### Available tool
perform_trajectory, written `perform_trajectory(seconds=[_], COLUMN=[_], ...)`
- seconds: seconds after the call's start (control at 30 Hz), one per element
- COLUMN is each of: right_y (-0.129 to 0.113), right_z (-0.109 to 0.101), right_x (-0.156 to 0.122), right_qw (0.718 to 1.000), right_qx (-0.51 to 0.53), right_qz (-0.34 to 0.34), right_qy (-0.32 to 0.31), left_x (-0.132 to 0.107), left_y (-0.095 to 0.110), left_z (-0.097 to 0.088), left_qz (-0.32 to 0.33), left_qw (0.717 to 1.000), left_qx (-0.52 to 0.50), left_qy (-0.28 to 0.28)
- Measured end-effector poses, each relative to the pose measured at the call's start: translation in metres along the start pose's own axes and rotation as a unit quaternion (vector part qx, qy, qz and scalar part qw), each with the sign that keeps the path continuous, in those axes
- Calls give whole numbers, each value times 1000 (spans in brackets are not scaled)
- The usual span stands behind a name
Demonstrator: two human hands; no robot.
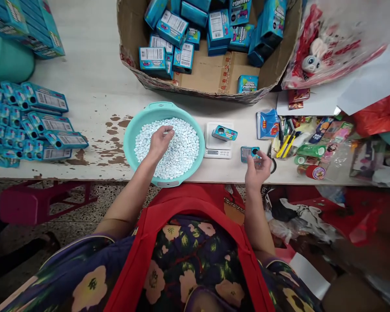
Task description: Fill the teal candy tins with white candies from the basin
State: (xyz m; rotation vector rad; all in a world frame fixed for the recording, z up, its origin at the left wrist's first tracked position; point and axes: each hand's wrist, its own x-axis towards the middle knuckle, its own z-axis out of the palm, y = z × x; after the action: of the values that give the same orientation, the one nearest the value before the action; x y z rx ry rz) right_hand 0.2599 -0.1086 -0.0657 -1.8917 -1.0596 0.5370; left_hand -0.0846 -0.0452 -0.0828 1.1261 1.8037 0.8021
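Observation:
My left hand [161, 141] is over a turquoise basin [128, 145] filled with small white candies [182, 151]. Its thumb and fingertips come together in a pinch; whatever lies between them is too small to make out. Beside the basin, a blue candy box [225, 133] with a round opening lies on a white digital scale [213, 145]. My right hand [259, 170] is at the table's front edge, thumb and fingers curved but apart. Just beyond its fingertips a second blue box [248, 153] lies on the table; whether they touch I cannot tell.
A cardboard carton [201, 82] holding several blue boxes stands at the back. Rows of boxes [52, 123] are stacked on the left, near a turquoise bucket [11, 58]. To the right lie scissors [273, 164], yellow cutters [285, 145], packets and a plastic bag [341, 47].

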Motion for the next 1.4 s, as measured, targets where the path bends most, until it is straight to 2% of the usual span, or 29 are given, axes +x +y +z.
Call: perform_trajectory(seconds=[0.1, 0.17, 0.37, 0.5, 0.6, 0.7, 0.83, 0.9, 1.0, 1.1, 1.23, 1.3, 1.4], right_y=[8, 16, 36, 35, 23, 8, -13, -33, -71, -104, -123, -126, -131], right_z=[-20, -28, -27, -28, -19, 15, 73, 84, 77, 66, 70, 73, 75], right_x=[-6, -7, -12, -17, -16, 0, 31, 37, 32, 24, 19, 17, 11], right_qw=[995, 991, 992, 991, 991, 996, 986, 979, 964, 932, 915, 911, 902], right_qx=[-64, -90, -64, -83, -90, -36, 25, 31, -25, -106, -161, -159, -150], right_qz=[8, 19, 31, 23, -35, -82, -57, -80, -189, -283, -305, -312, -337], right_qy=[72, 99, 103, 98, 89, 1, -152, -185, -187, -198, -207, -216, -224], left_x=[4, 5, 13, 14, 12, 8, -2, -8, -13, -14, -14, -15, -19], left_y=[10, 19, 46, 59, 68, 74, 84, 92, 104, 107, 98, 95, 94], left_z=[4, 8, 33, 53, 67, 83, 100, 98, 84, 71, 64, 60, 51], left_qz=[8, 19, 78, 124, 135, 78, -60, -119, -179, -212, -279, -296, -281], left_qw=[1000, 1000, 996, 989, 986, 980, 931, 902, 851, 791, 726, 710, 712], left_qx=[-11, -11, -17, -16, -49, -167, -340, -400, -485, -567, -626, -636, -642], left_qy=[5, 3, -42, -73, -81, -81, -117, -108, -94, -92, -61, -51, -50])
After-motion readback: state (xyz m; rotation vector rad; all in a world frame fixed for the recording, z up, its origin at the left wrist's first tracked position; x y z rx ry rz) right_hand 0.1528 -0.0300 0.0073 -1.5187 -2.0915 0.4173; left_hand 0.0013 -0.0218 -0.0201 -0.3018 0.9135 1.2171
